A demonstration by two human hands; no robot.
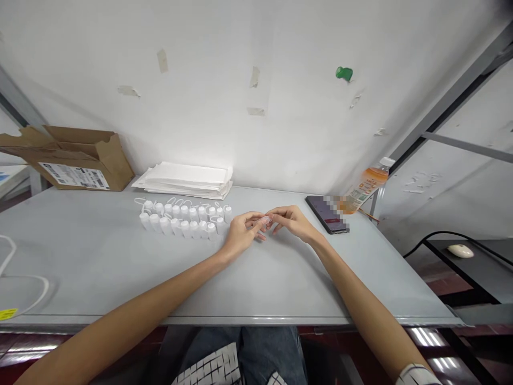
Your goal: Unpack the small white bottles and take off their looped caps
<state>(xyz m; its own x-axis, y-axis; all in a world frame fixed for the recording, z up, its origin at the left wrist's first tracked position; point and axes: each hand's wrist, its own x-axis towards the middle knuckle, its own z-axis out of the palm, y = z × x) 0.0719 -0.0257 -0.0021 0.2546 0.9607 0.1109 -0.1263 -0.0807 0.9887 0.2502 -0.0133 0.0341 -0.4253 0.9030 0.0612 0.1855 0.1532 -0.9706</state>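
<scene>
A small clear piece (pixel 266 220) sits between the fingertips of both hands, just above the middle of the table (pixel 280 283). The left hand (pixel 241 231) pinches it between thumb and fingers, with the other fingers loosely curled. The right hand (pixel 294 220) comes in from the other side, thumb and forefinger nearly together on the piece, the other fingers bent below; how firmly each grips, I cannot tell.

Just beside the left hand, white bottles (pixel 185 213) stand in two rows, with thin white loops about their tops. Behind them lies a stack of paper (pixel 186 179), and left of that an open cardboard box (pixel 88 166). To the right of the right hand lies a phone (pixel 320 210), near an orange drink (pixel 368 184). A white cable (pixel 45 291) curves over the table's left end; farther right, a mouse (pixel 460 251) rests on a dark surface.
</scene>
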